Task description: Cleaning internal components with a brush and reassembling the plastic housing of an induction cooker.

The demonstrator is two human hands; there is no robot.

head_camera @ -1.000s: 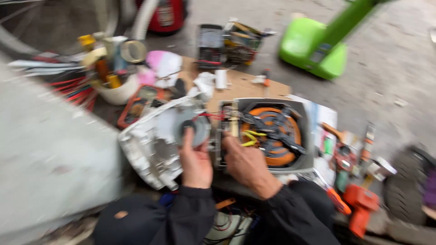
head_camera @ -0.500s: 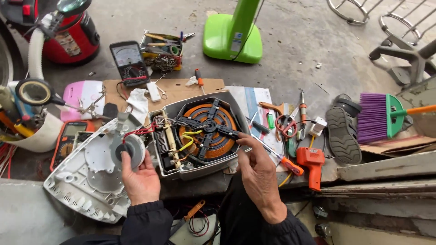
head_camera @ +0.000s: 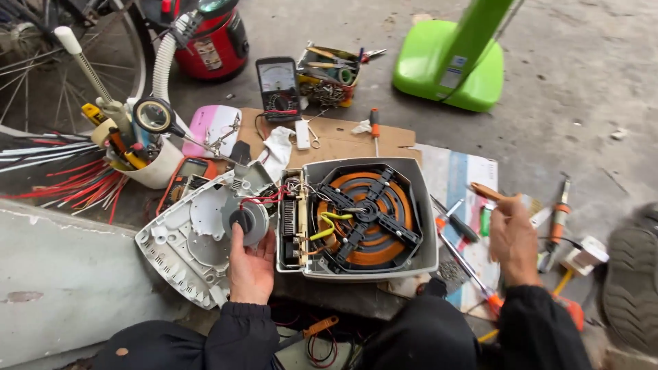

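Note:
An opened induction cooker base (head_camera: 425, 205) with an orange coil (head_camera: 363, 212) under a black cross frame lies in front of me. Its white cover (head_camera: 178, 253) lies flat to the left. My left hand (head_camera: 250, 270) holds a small round grey fan motor (head_camera: 247, 219) over that cover; red wires run from it to the cooker's circuit board. My right hand (head_camera: 510, 240) is off to the right of the cooker, closed around an orange-handled tool (head_camera: 488, 192) that points up and left.
Screwdrivers (head_camera: 456, 223) and pliers (head_camera: 558, 216) lie on paper at the right, beside a shoe (head_camera: 634, 288). Behind the cooker are cardboard (head_camera: 336, 140), a multimeter (head_camera: 277, 85), a red canister (head_camera: 209, 41), a green stand base (head_camera: 449, 65). A white tool cup (head_camera: 154, 168) stands left, by a concrete ledge (head_camera: 62, 274).
My right hand has moved right, away from the cooker's edge, and now grips the orange-handled tool. My left hand stays on the fan motor. The view has swung and steadied.

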